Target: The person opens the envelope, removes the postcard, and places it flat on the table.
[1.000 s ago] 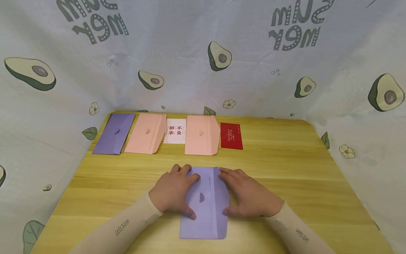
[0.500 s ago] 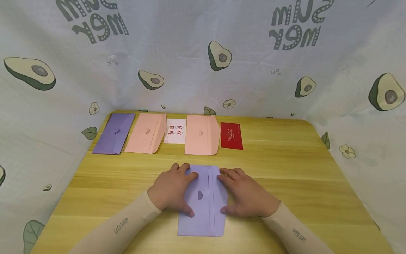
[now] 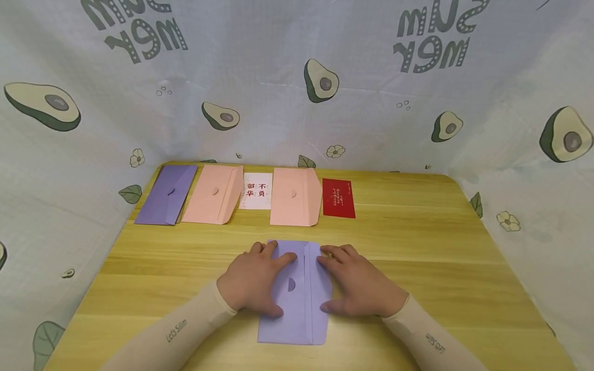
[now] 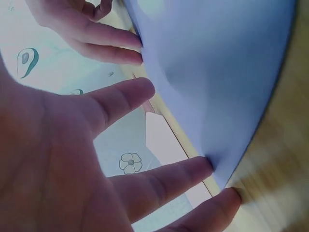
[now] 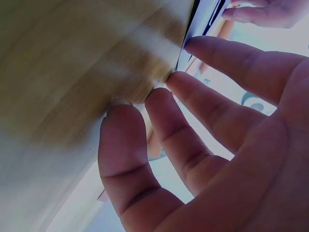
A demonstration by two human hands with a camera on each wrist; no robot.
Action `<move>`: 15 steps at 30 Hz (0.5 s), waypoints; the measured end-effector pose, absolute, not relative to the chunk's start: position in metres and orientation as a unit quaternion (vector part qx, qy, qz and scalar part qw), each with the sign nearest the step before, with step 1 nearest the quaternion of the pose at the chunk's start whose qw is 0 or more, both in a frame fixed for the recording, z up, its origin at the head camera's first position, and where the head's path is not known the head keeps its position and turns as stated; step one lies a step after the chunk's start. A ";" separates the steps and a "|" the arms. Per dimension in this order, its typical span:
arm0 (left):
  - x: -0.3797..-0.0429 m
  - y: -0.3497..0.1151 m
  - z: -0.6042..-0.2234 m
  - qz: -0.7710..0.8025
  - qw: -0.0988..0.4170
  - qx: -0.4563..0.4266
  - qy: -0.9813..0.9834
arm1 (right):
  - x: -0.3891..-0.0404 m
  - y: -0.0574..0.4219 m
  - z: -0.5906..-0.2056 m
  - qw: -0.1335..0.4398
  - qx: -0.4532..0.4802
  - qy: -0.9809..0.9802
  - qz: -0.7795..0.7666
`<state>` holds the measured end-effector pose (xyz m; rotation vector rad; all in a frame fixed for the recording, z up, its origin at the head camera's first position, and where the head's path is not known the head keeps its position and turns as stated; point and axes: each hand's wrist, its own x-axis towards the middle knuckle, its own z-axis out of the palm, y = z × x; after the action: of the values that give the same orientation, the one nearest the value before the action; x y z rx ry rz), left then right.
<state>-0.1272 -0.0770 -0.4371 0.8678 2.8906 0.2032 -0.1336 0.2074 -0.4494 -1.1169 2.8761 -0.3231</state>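
Lilac envelope [image 3: 289, 330]: It lay flat on the table [image 3: 417, 247] between your two hands, its long sides running away from you.

Flap [image 3: 319, 330]: It lay unfolded on the side of the envelope next to your right hand.

Half-moon mark [image 3: 291, 284]: It sat on the envelope face, just to the right of the gap between your left thumb and forefinger.

Left hand [image 3: 252, 281]: You had the fingers spread wide, gripping nothing, with thumb and forefinger resting on the envelope face.

Right hand [image 3: 364, 283]: You had the thumb set wide of the loosely bent fingers. Thumb and forefinger touched the outer edge of the flap; nothing was gripped.

Dark purple envelope [image 3: 167, 196]: It lay well ahead of your left hand and farthest to its left.

First pink envelope [image 3: 206, 198]: It lay ahead and to the left of your left hand.

White card [image 3: 257, 190]: Bearing red characters, it lay directly ahead of your left hand.

Second pink envelope [image 3: 287, 201]: It lay ahead of the gap between your hands.

Red card [image 3: 339, 198]: It lay ahead of your right hand, slightly to its left.
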 end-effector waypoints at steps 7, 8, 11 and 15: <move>-0.124 -0.066 -0.448 0.066 0.018 0.280 0.958 | -0.134 0.207 -0.450 0.018 -0.361 0.926 -0.110; -0.123 -0.064 -0.450 0.062 0.011 0.280 0.958 | -0.133 0.207 -0.451 0.017 -0.361 0.926 -0.111; -0.122 -0.060 -0.455 0.046 -0.002 0.277 0.960 | -0.133 0.207 -0.451 0.017 -0.362 0.925 -0.114; -0.121 -0.056 -0.457 0.030 -0.009 0.273 0.962 | -0.134 0.206 -0.451 0.017 -0.362 0.925 -0.115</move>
<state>-0.1207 -0.0562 -0.4567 0.8619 3.0373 0.0936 -0.1338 0.2063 -0.4514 -1.1253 2.8736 -0.3572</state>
